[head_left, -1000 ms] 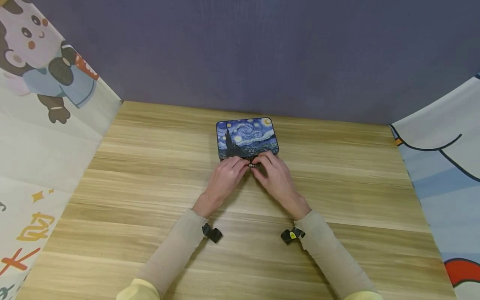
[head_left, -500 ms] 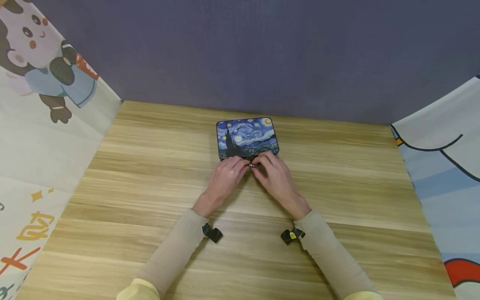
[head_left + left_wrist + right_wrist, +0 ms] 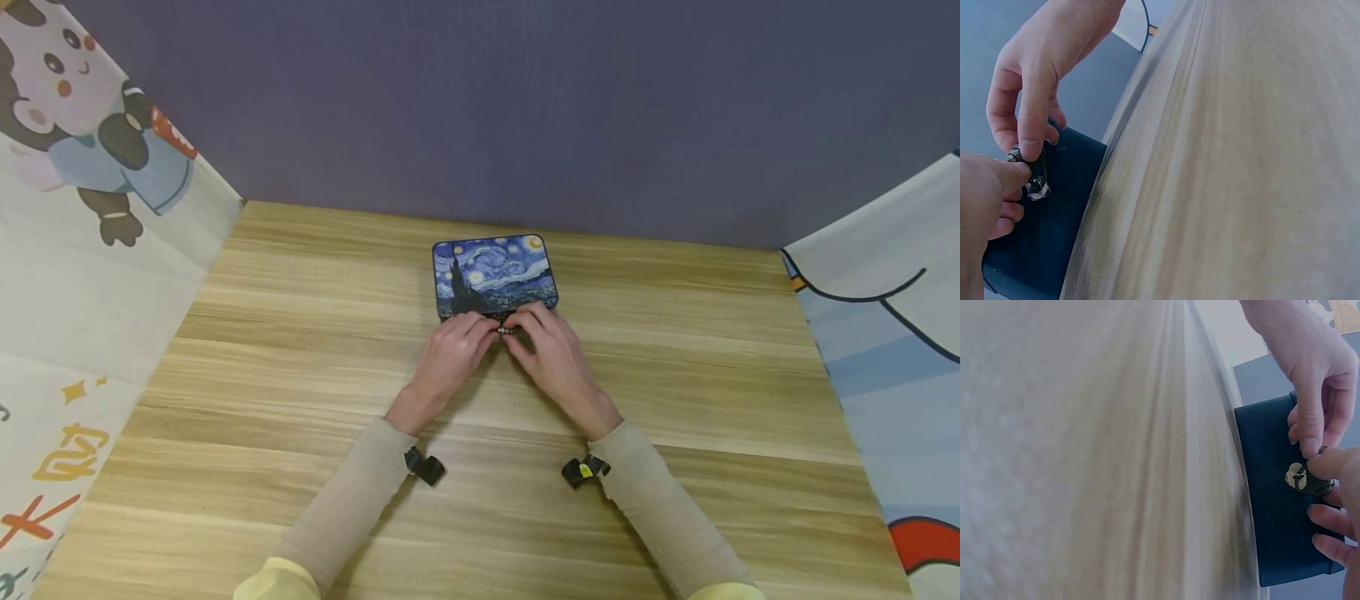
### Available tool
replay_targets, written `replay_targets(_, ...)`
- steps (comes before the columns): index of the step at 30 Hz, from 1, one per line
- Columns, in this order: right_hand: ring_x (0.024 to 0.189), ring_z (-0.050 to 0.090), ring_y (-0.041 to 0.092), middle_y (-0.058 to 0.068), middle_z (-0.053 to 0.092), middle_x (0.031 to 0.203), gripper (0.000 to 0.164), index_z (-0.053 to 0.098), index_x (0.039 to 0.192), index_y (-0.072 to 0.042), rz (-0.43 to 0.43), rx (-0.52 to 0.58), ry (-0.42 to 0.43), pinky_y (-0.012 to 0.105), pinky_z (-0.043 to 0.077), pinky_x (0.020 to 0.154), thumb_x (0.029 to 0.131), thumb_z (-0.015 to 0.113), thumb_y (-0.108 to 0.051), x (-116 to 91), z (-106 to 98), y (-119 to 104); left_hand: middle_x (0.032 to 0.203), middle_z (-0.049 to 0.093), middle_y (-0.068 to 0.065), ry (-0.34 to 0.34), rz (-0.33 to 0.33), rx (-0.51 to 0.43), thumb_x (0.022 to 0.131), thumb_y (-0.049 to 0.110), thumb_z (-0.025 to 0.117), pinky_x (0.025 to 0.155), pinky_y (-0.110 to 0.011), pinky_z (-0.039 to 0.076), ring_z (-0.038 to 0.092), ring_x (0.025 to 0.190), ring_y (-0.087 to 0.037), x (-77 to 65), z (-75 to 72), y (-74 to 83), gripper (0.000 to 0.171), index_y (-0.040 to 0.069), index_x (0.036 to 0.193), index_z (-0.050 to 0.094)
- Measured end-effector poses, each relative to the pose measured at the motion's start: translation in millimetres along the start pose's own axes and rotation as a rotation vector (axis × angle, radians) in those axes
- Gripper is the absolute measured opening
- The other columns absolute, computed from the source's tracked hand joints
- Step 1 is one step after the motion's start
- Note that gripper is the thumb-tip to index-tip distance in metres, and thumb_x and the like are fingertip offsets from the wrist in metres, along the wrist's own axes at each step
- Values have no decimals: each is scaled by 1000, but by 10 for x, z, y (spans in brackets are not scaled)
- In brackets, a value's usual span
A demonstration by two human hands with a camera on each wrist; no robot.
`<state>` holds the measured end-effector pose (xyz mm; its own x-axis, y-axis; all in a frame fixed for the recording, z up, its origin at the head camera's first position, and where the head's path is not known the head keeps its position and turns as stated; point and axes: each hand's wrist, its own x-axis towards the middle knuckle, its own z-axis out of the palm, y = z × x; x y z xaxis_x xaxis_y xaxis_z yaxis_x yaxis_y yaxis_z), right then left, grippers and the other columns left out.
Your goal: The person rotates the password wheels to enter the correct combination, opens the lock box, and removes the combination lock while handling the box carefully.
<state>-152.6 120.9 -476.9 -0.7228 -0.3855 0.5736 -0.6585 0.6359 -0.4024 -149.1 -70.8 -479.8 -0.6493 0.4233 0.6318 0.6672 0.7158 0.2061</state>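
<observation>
A small box (image 3: pixel 495 271) with a starry-night picture on its lid lies closed on the table, its front towards me. At its dark blue front wall (image 3: pixel 1272 506), a small combination padlock (image 3: pixel 1317 484) with ridged dials hangs at a metal latch plate (image 3: pixel 1292 476). My left hand (image 3: pixel 450 350) pinches the padlock's left end between thumb and forefinger. From the other side my right hand (image 3: pixel 551 350) pinches it, thumb below and fingers above, its other fingertips close to the box front. Much of the padlock is hidden by the fingers.
The wood-grain table (image 3: pixel 337 300) extends around the box. Behind it rises a dark blue-grey wall (image 3: pixel 510 108). Printed cartoon panels stand at the left (image 3: pixel 150 275) and right (image 3: pixel 885 325). Both wrists carry small black cameras (image 3: pixel 427 468).
</observation>
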Motion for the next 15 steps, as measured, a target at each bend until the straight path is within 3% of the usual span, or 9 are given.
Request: replay_targets(15, 93, 65, 29, 13, 66, 108, 23, 70, 103, -4, -4, 2, 3, 43, 57, 80, 86, 85, -7, 2, 1, 1, 94, 74, -7, 2, 4, 4, 93, 7, 77, 77, -28, 61, 70, 82, -19, -7, 4, -11, 10, 2, 101, 76)
